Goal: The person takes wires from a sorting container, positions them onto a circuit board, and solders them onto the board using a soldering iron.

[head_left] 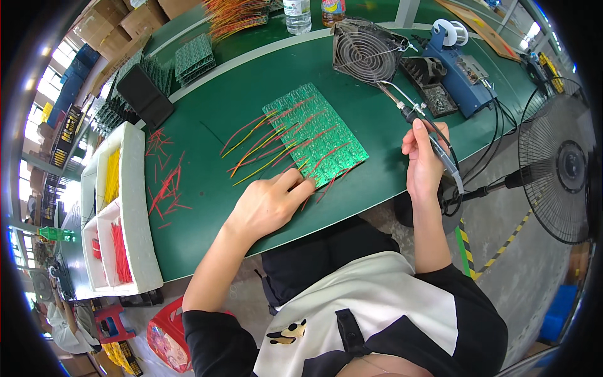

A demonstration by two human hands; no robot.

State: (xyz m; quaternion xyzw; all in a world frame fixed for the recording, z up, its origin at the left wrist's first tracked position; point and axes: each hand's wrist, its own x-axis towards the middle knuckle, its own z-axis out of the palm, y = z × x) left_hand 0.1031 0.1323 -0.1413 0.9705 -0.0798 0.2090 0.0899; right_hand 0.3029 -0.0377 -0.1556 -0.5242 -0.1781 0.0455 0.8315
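Note:
A green circuit board panel (pixel 326 135) lies at a slant on the bench. Red wires (pixel 242 133) and yellow wires (pixel 257 168) stick out past its left edge, and more red ones lie across its face. My left hand (pixel 270 200) rests at the panel's near left corner, thumb and fingers pinched on a wire there; the fingertips partly hide it. My right hand (pixel 426 160) grips a soldering iron (pixel 440 151) with a metal feed tube fixed beside its tip. The iron's tip is raised off the panel, near the fume fan.
A square fume fan (pixel 367 53) and a blue solder feeder (pixel 461 78) stand at the back right. To the left are a white foam box (pixel 135 220) of wires, loose red wires (pixel 166 188) and a dark phone (pixel 144 94). A black floor fan (pixel 556 166) stands beyond the right edge.

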